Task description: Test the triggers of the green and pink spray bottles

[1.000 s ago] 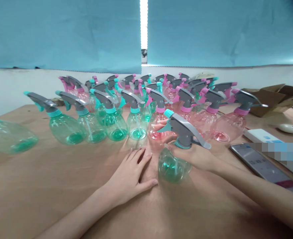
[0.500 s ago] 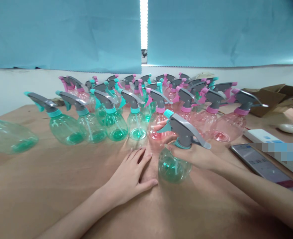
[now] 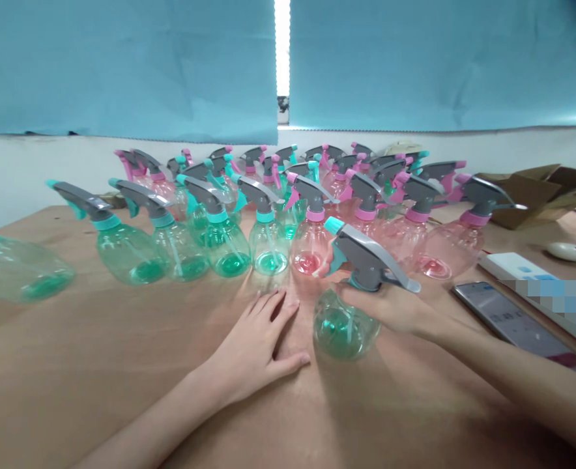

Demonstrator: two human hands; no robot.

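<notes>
A green spray bottle (image 3: 345,335) with a grey head and turquoise nozzle stands upright before me, its nozzle facing left and away. My right hand (image 3: 390,307) is closed around its neck, fingertips curled over the front of the trigger. To its left, my left hand (image 3: 253,348) lies flat on the wooden table (image 3: 122,345), fingers spread and holding nothing. Just beyond the hands runs a row of spray bottles. The green bottle (image 3: 270,244) and the pink bottle (image 3: 310,244) are the closest ones. The held bottle's head partly covers the pink bottles behind it.
More green and pink spray bottles crowd behind the front row. Another green bottle (image 3: 19,267) is cut off at the left edge. On the right are a phone (image 3: 507,319), a white box (image 3: 513,267), a white mouse (image 3: 569,252) and an open cardboard box (image 3: 532,198).
The fingers of my right hand have curled onto the trigger, and the held bottle has shifted slightly right. My left hand has stayed in place.
</notes>
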